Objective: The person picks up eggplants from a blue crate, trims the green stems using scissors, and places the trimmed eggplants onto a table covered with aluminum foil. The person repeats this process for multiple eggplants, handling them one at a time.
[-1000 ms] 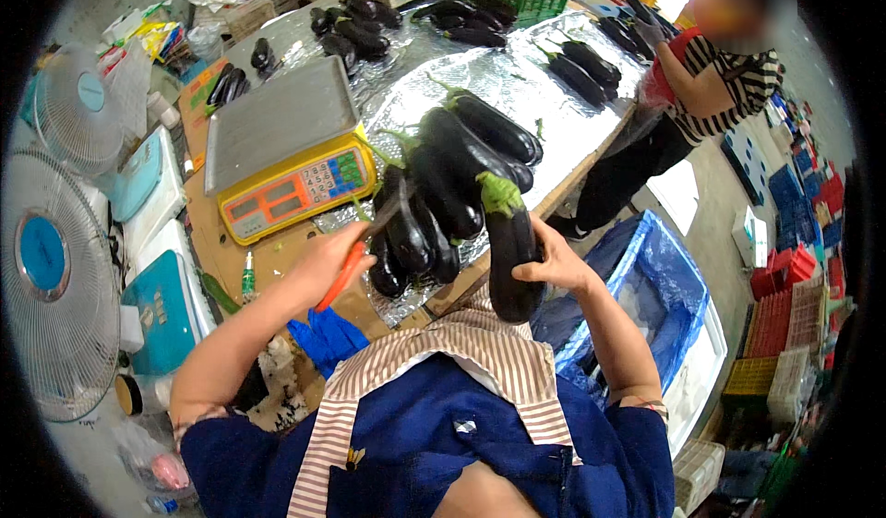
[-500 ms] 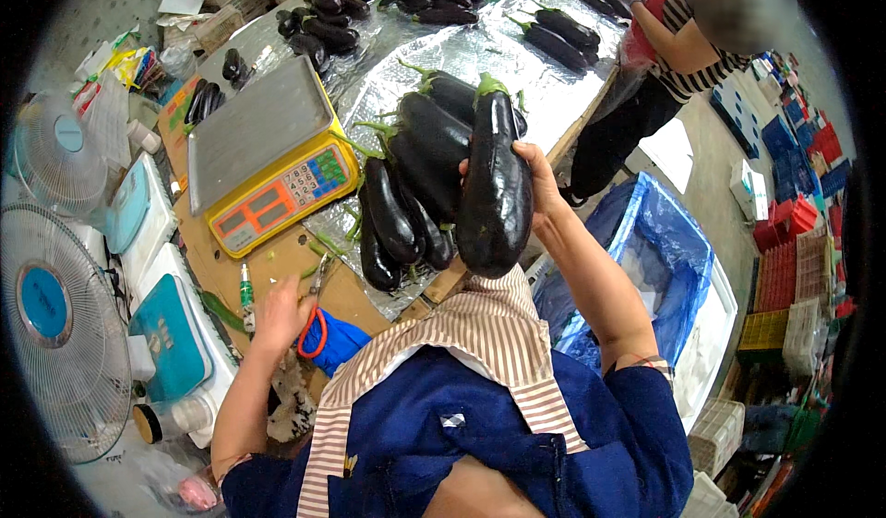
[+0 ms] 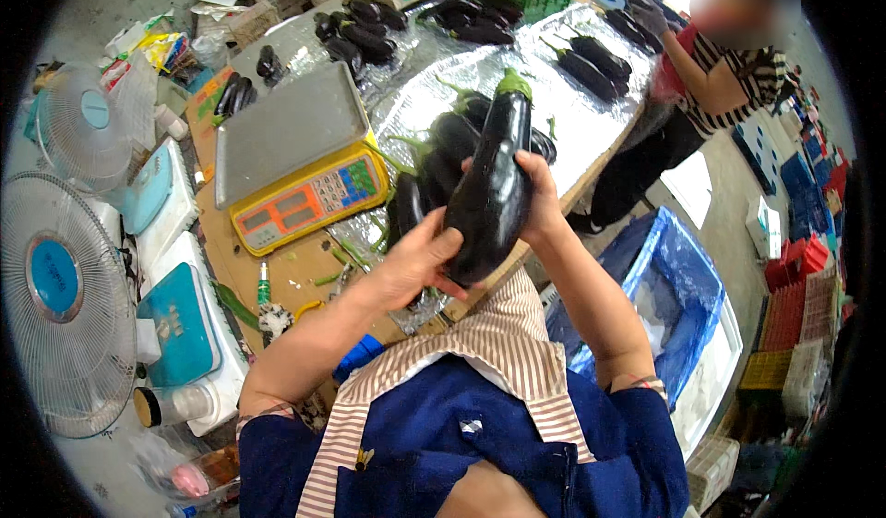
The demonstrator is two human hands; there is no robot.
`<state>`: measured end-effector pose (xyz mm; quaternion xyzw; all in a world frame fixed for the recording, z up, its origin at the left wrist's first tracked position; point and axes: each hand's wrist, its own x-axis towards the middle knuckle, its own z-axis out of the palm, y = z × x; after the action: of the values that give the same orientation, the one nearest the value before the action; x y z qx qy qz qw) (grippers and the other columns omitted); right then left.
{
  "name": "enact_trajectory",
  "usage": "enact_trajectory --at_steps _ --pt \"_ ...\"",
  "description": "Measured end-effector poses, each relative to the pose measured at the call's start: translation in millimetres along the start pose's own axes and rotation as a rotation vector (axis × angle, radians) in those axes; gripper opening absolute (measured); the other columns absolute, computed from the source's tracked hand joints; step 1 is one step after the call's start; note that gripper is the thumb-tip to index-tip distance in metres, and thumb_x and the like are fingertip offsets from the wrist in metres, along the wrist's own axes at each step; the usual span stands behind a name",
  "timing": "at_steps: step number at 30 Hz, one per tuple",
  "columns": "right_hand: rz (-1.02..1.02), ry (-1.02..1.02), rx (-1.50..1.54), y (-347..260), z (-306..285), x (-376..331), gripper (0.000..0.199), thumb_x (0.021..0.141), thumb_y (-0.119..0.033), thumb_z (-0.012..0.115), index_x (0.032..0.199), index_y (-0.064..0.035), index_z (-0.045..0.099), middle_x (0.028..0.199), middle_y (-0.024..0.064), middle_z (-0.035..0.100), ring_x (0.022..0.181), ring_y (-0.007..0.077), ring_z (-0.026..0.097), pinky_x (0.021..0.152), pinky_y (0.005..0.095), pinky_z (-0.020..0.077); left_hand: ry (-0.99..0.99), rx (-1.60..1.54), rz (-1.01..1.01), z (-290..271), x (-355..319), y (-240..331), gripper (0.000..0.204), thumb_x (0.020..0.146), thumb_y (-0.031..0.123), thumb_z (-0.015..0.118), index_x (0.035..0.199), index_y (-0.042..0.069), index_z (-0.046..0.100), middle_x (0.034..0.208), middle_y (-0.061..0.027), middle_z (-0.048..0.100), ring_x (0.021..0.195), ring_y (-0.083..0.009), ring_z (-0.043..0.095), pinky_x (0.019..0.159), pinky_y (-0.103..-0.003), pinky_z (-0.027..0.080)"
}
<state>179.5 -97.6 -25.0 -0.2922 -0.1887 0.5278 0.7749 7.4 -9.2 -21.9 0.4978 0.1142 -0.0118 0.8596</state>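
Head view: both hands' fingers (image 3: 449, 240) hold an eggplant (image 3: 494, 186), seemingly above table edge (image 3: 598, 161).

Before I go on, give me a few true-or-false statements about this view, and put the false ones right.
The left hand and right hand both touch one eggplant. True.
Its green cap points toward the striped apron. False: the green cap points away from the striped apron.
The yellow-framed scale lies left of that eggplant. True.
The plastic liner at right is red. False: the plastic liner is blue.
Another person stands at upper right. True.
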Motion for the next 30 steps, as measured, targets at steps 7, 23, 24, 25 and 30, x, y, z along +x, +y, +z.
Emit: enact_trajectory --at_steps 7,23,24,25,30 --pt "-0.292 0.179 -0.861 -41 -27 11 0.059 0.086 -0.045 0.049 0.127 -0.0042 0.039 0.11 0.0068 0.053 0.1 0.0159 0.049 0.078 0.0287 0.0429 -0.122 -0.214 -0.007 -21 24 3 0.063 0.077 0.055 0.057 0.114 0.004 0.049 0.09 -0.0112 0.062 0.069 -0.0245 0.063 0.056 -0.035 0.053" --pt "-0.699 1.031 -1.774 -2 -255 40 0.046 0.079 -0.017 0.059 0.119 0.0017 0.044 0.118 0.0209 0.046 0.114 0.037 0.039 0.098 0.0425 0.0287 0.779 0.092 0.12 -241 132 185 0.056 0.07 0.061 0.061 0.082 0.007 0.055 0.066 -0.0074 0.056 0.051 -0.0201 0.055 0.043 -0.032 0.046" --pt "-0.697 1.026 -1.762 -2 -253 39 0.047 0.079 -0.017 0.059 0.12 0.0012 0.043 0.12 0.0209 0.045 0.115 0.0368 0.038 0.099 0.0425 0.0277 0.824 0.126 0.126 -258 137 198 0.055 0.07 0.06 0.062 0.078 0.007 0.055 0.063 -0.0079 0.055 0.049 -0.0204 0.055 0.043 -0.032 0.047" --pt "-0.69 1.022 -1.752 -2 -250 38 0.048 0.079 -0.017 0.059 0.121 0.0008 0.042 0.122 0.0209 0.044 0.117 0.0365 0.038 0.1 0.0426 0.0267 0.87 0.172 0.117 -275 140 207 0.057 0.066 0.062 0.064 0.078 0.006 0.056 0.062 -0.0082 0.054 0.049 -0.0219 0.056 0.043 -0.033 0.047" --pt "-0.652 0.961 -1.682 -1 -259 37 0.047 0.08 -0.013 0.057 0.122 -0.0001 0.04 0.123 0.0201 0.042 0.117 0.0351 0.037 0.1 0.0412 0.0268 1.059 0.218 0.026 -343 174 232 0.055 0.067 0.058 0.066 0.077 0.006 0.054 0.063 -0.0083 0.053 0.046 -0.0216 0.052 0.04 -0.031 0.045"
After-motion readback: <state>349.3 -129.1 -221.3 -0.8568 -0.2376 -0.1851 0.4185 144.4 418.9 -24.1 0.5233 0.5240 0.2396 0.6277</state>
